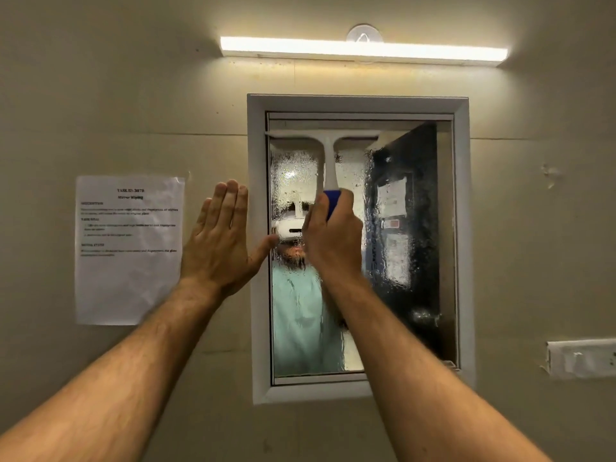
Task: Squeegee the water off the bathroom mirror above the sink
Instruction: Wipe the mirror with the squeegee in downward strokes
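While the wall [100, 95] fills most of the view, the wet mirror [393, 261] sits in its white frame [258, 328] under a long light [363, 50]. A paper sheet [128, 250] hangs on the left. Beside it, the left hand [221, 243] lies flat and wide open against the frame. The right hand [333, 236] is wrapped around the squeegee [328, 151], whose blade touches the top of the mirror.

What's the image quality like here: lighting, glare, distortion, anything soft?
Head view: the light bar above the mirror blows out to white and casts a warm halo on the wall; wide-angle bending shows in the mirror frame; water droplets smear the reflection; text on the paper notice is too soft to read fully; right hand on the squeegee and left hand look sharp.
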Demonstrator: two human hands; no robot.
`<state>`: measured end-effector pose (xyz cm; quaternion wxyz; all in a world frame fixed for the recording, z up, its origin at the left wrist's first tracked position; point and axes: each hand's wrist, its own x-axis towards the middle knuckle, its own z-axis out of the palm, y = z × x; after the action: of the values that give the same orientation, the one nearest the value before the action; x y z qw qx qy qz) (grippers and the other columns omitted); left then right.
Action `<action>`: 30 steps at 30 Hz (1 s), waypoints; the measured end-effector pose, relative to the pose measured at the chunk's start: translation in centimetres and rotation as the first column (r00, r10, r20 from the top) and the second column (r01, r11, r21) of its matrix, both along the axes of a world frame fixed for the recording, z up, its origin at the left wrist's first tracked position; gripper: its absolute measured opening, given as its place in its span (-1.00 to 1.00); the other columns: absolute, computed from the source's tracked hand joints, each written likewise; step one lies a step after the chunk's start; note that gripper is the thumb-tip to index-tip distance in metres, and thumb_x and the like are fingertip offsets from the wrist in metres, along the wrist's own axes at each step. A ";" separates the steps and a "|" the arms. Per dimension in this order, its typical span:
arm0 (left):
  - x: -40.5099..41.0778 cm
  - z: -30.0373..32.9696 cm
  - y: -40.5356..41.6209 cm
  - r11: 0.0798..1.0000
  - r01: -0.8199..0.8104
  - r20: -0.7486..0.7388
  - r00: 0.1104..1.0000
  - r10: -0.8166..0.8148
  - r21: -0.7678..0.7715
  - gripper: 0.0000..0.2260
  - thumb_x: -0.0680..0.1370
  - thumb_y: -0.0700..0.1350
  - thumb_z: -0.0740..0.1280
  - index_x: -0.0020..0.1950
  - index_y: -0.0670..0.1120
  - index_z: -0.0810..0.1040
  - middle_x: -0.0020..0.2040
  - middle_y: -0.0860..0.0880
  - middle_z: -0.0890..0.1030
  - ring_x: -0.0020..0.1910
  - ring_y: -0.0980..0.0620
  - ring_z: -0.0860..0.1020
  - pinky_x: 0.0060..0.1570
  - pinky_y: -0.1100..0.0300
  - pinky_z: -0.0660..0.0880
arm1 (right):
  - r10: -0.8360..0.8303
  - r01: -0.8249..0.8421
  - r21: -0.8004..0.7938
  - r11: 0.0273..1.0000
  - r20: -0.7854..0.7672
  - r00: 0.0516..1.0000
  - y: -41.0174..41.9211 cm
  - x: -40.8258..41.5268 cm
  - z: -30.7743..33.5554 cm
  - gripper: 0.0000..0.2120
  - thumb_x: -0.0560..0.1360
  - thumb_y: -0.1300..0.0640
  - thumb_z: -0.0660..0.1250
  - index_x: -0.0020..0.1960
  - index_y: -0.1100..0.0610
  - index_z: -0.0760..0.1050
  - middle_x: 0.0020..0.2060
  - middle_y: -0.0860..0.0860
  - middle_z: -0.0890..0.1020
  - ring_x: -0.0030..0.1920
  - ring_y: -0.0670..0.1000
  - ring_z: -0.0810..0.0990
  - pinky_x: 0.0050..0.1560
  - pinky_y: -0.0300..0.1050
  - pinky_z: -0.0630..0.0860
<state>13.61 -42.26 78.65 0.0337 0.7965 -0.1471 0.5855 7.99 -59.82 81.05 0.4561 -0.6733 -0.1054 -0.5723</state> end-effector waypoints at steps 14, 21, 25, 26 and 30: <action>-0.8 0.3 1.0 0.999 0.006 0.006 1.000 -0.006 0.033 -0.12 0.57 0.44 -0.09 0.67 -0.16 -0.15 0.67 -0.13 -0.19 0.66 -0.05 -0.21 0.63 -0.02 -0.13 | -0.001 0.000 -0.027 1.000 -0.045 0.999 -0.4 0.4 -3.5 -0.74 0.67 -0.03 0.10 0.23 0.11 0.34 -0.16 0.04 0.60 -0.20 0.04 0.61 -0.20 0.06 0.63; -0.6 0.8 0.8 0.999 0.028 0.023 0.999 -0.028 0.015 -0.12 0.58 0.43 -0.07 0.67 -0.16 -0.12 0.68 -0.13 -0.16 0.66 -0.06 -0.18 0.63 -0.03 -0.12 | 0.088 -0.089 0.039 0.995 0.005 0.996 0.4 -0.1 1.7 -0.76 0.65 -0.05 0.13 0.14 0.09 0.42 -0.20 0.06 0.64 -0.23 0.08 0.65 -0.19 0.11 0.62; -0.6 0.6 0.6 1.000 0.021 0.031 0.999 -0.022 0.009 -0.13 0.59 0.41 -0.03 0.67 -0.16 -0.13 0.68 -0.13 -0.17 0.66 -0.05 -0.20 0.63 -0.01 -0.15 | 0.054 -0.053 0.038 0.998 -0.023 0.998 0.1 0.2 2.1 -0.73 0.65 -0.06 0.12 0.18 0.11 0.41 -0.13 0.07 0.62 -0.15 0.07 0.63 -0.11 0.10 0.63; -0.6 0.5 0.6 1.000 0.020 0.032 0.999 -0.020 0.009 -0.13 0.59 0.41 -0.02 0.67 -0.15 -0.14 0.68 -0.12 -0.17 0.66 -0.05 -0.20 0.63 -0.02 -0.14 | 0.045 -0.045 0.026 0.999 -0.030 0.999 -0.1 0.4 1.4 -0.72 0.65 -0.06 0.11 0.19 0.11 0.40 -0.13 0.05 0.61 -0.15 0.05 0.62 -0.12 0.06 0.63; -0.6 -0.2 0.3 1.000 0.009 0.034 0.999 -0.009 0.020 -0.13 0.60 0.41 0.04 0.67 -0.15 -0.15 0.67 -0.12 -0.18 0.66 -0.05 -0.20 0.64 -0.05 -0.10 | 0.033 -0.034 -0.006 0.999 -0.043 0.999 -0.7 1.2 -2.3 -0.79 0.66 -0.06 0.11 0.13 0.06 0.38 -0.22 -0.10 0.55 -0.24 -0.13 0.56 -0.31 -0.31 0.51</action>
<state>12.97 -41.97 78.44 0.0260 0.7861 -0.1571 0.5972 9.21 -60.53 78.75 0.4657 -0.6851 -0.1086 -0.5495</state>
